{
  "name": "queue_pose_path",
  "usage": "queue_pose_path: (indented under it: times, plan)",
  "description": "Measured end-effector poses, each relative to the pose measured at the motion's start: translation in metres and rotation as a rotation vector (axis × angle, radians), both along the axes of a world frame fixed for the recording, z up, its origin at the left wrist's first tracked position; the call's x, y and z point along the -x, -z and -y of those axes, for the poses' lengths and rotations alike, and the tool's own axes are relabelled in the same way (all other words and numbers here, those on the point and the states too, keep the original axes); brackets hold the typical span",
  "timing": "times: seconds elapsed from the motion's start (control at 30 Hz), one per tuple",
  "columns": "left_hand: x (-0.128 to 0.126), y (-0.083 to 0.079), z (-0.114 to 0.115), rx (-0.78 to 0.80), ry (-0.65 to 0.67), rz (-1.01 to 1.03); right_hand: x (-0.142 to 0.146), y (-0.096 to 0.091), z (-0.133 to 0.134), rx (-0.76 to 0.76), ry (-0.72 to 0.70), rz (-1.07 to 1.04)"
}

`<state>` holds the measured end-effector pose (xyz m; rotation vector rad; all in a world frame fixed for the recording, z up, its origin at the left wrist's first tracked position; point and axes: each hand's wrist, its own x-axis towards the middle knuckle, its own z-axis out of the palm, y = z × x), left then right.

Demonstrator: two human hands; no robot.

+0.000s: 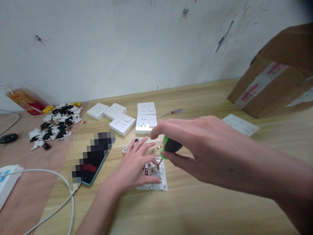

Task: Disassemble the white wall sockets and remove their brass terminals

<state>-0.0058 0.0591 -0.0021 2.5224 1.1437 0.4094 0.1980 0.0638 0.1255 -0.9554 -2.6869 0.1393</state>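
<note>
A white wall socket panel lies face down on the table, with brass-coloured metal parts showing in its back. Over its left side is my left hand, fingers spread, the thumb and forefinger at the panel's inner parts. Between the fingers of my right hand is a screwdriver with a green and black handle. Its thin shaft slants down to the metal parts near my left forefinger. Just behind my left hand sit small white and black pieces, partly hidden. A small brass-coloured piece lies beyond the panel.
Several white sockets lie towards the wall. Near them is a second screwdriver. A white plate lies before a cardboard box. Leftward are a phone, a cable, a pile of plastic parts and a power strip.
</note>
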Motion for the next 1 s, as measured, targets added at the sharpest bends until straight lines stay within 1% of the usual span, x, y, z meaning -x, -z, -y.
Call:
queue_pose_path:
  times: [0.23,0.3,0.37,0.4,0.43,0.47,0.5,0.53,0.57,0.6,0.67,0.73,0.8,0.87,0.93,1.0]
  plan:
    - [0.0,-0.001,0.002,-0.026,0.012,-0.014,0.001,0.003,-0.001,-0.014,0.005,-0.022]
    - [0.0,-0.001,0.002,-0.027,0.01,-0.012,-0.008,0.002,-0.003,0.005,-0.01,-0.028]
    - [0.001,-0.002,0.003,-0.03,0.007,-0.009,-0.023,0.002,-0.005,0.043,-0.026,-0.037]
    - [0.001,-0.002,0.003,-0.03,0.007,-0.011,-0.032,0.004,-0.005,0.05,-0.035,-0.073]
    - [0.001,-0.002,0.003,-0.031,0.007,-0.013,-0.041,0.007,-0.006,0.035,-0.012,-0.136]
    - [0.001,-0.003,0.003,-0.031,0.006,-0.017,-0.05,0.012,-0.006,-0.003,0.031,-0.219]
    - [0.001,-0.003,0.004,-0.031,0.004,-0.02,-0.058,0.019,-0.006,-0.078,0.1,-0.303]
    - [0.001,-0.004,0.004,-0.031,0.003,-0.024,-0.065,0.028,-0.005,-0.16,0.188,-0.36]
    - [0.001,-0.004,0.004,-0.031,0.002,-0.026,-0.07,0.039,-0.004,-0.258,0.245,-0.401]
    - [0.001,-0.004,0.005,-0.031,-0.001,-0.028,-0.075,0.052,-0.003,-0.304,0.288,-0.42]
    - [0.0,-0.003,0.005,-0.033,-0.007,-0.028,-0.082,0.081,0.001,-0.349,0.24,-0.371]
    - [-0.001,-0.002,0.005,-0.034,-0.013,-0.029,-0.085,0.107,0.004,-0.449,0.249,-0.245]
    - [-0.003,-0.001,0.005,-0.04,-0.015,-0.029,-0.085,0.127,0.007,-0.464,0.281,-0.086]
    - [-0.004,0.0,0.004,-0.049,-0.015,-0.026,-0.082,0.139,0.008,-0.434,0.318,0.046]
    - [-0.005,0.001,0.004,-0.061,-0.016,-0.022,-0.079,0.145,0.009,-0.376,0.339,0.138]
    - [-0.005,0.002,0.004,-0.066,-0.016,-0.018,-0.076,0.146,0.008,-0.322,0.353,0.192]
